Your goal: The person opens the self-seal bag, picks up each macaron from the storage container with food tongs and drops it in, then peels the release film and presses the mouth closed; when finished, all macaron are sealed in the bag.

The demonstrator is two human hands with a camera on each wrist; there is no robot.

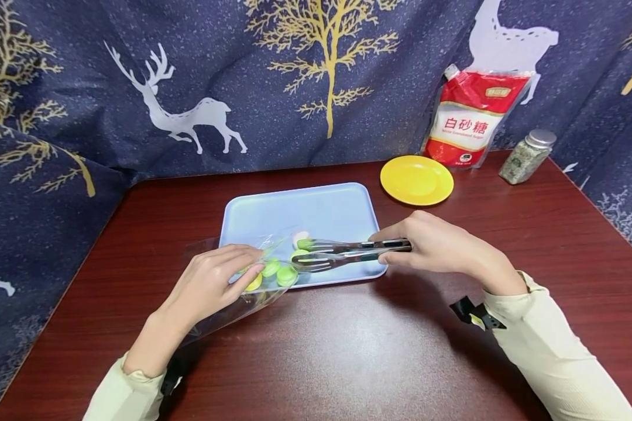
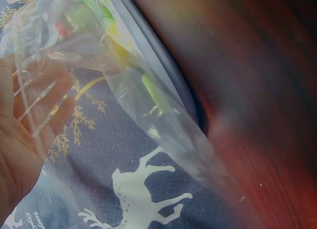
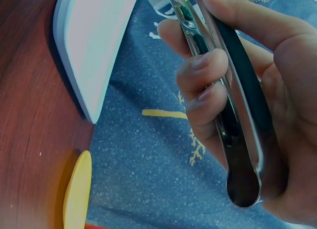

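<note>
My right hand point(image 1: 432, 242) grips metal tongs point(image 3: 242, 140) with dark handle grips, the fingers curled round both arms. In the head view the tongs reach left over a light blue tray point(image 1: 316, 204), their slotted ends on either side of a green macaron point(image 1: 298, 255). A pale pink macaron point(image 1: 300, 237) lies just behind the tips. My left hand point(image 1: 218, 278) holds a clear plastic bag point(image 2: 183, 144) by its mouth, over the tray's front left corner. Green macarons point(image 1: 287, 275) and a yellow macaron point(image 1: 254, 283) show at the bag, close to the left thumb.
Behind the tray to the right lies a yellow plate point(image 1: 416, 180). A red and white sugar pouch point(image 1: 471, 120) leans on the patterned cloth point(image 1: 274, 128) at the back. Right of it stands a glass jar point(image 1: 526, 156) with a metal lid. The table point(image 1: 347, 351) is dark reddish wood.
</note>
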